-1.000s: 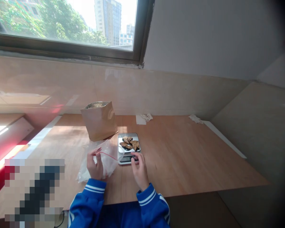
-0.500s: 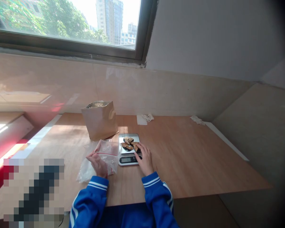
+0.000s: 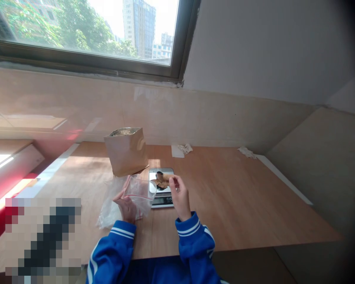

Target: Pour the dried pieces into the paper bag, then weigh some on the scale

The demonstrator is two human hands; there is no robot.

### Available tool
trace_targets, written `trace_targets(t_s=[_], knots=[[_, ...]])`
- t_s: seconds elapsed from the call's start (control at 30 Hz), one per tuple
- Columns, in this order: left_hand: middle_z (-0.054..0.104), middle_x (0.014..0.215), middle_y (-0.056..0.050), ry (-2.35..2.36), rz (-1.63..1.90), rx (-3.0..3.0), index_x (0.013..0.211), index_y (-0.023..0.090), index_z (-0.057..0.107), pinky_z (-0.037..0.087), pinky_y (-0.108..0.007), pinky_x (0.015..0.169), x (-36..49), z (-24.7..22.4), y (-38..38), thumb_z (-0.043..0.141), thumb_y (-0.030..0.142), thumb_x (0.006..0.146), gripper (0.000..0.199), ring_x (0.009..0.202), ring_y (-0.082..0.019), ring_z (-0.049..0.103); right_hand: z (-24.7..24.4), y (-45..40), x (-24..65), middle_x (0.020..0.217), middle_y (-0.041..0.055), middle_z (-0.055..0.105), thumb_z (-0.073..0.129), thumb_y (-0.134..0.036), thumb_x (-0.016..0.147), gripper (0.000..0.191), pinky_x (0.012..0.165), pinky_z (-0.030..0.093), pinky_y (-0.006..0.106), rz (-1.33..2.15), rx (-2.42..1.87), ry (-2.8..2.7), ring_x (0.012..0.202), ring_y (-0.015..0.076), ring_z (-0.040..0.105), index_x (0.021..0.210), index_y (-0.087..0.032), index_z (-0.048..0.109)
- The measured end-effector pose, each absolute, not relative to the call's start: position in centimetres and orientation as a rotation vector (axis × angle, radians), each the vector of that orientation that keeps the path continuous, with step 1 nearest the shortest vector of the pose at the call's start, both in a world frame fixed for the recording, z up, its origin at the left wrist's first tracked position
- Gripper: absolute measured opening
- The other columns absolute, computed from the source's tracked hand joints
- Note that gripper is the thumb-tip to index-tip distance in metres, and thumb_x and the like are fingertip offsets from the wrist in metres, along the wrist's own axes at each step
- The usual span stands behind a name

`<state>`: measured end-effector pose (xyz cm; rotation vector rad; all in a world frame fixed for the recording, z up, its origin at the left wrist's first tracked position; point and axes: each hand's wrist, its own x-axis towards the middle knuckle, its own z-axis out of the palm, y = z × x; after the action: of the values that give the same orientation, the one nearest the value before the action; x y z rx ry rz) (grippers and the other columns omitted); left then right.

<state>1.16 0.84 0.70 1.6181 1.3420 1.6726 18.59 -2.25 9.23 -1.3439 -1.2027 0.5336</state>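
Note:
Brown dried slices (image 3: pixel 159 183) lie on the steel plate of a small kitchen scale (image 3: pixel 162 204). Over the plate's right side, my right hand (image 3: pixel 181 195) pinches a brown slice (image 3: pixel 168 177) between thumb and fingers. My left hand (image 3: pixel 127 203) holds a clear zip bag (image 3: pixel 140 191) with a red seal line, its mouth end beside the scale's left edge. More clear plastic bags (image 3: pixel 108 209) lie beneath and left of that hand. Behind them stands an open brown paper bag (image 3: pixel 126 152) with a shiny lining.
The wooden table (image 3: pixel 239 197) reaches back to a tiled wall. A white paper (image 3: pixel 177 151) with a crumpled tissue (image 3: pixel 185 148) lies at the back, another tissue (image 3: pixel 247 152) farther right. A pixelated patch covers the lower left.
My right hand has closed on a slice and lifted it off the pile. The zip bag in my left hand has shifted right, over the scale's left edge.

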Motion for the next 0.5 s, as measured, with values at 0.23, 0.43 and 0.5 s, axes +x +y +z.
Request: trace_targets(t_s=[0.23,0.43,0.5], knots=[[0.056,0.132,-0.009,0.873,2.144,1.557,0.099,0.026,0.032,0.034,-0.061,0.105,2.0,-0.1,2.0,0.043,0.047,0.090,0.026,0.123,-0.025,0.052,9.5,-2.5,15.7,0.089,0.0049,0.065,0.052,-0.033,0.090,0.022,0.076,0.048,0.030,0.578,-1.303,-1.578,0.080,0.0174,0.060,0.107,-0.020,0.057],[0.060,0.128,-0.007,0.781,2.139,1.566,0.097,0.028,0.038,0.026,-0.060,0.108,2.0,0.3,1.8,0.046,0.050,0.088,0.025,0.120,-0.026,0.055,9.6,-2.7,15.2,0.087,0.0033,0.068,0.059,-0.026,0.088,0.014,0.082,0.043,0.036,0.368,-1.363,-1.953,0.085,0.0212,0.057,0.101,-0.023,0.064],[0.060,0.127,-0.006,0.784,2.129,1.556,0.097,0.028,0.038,0.028,-0.060,0.107,1.9,0.4,1.8,0.045,0.051,0.088,0.025,0.120,-0.025,0.055,9.7,-2.6,14.8,0.089,0.0033,0.069,0.062,-0.027,0.086,0.013,0.083,0.042,0.038,0.340,-1.367,-2.012,0.086,0.0219,0.057,0.097,-0.023,0.065]])
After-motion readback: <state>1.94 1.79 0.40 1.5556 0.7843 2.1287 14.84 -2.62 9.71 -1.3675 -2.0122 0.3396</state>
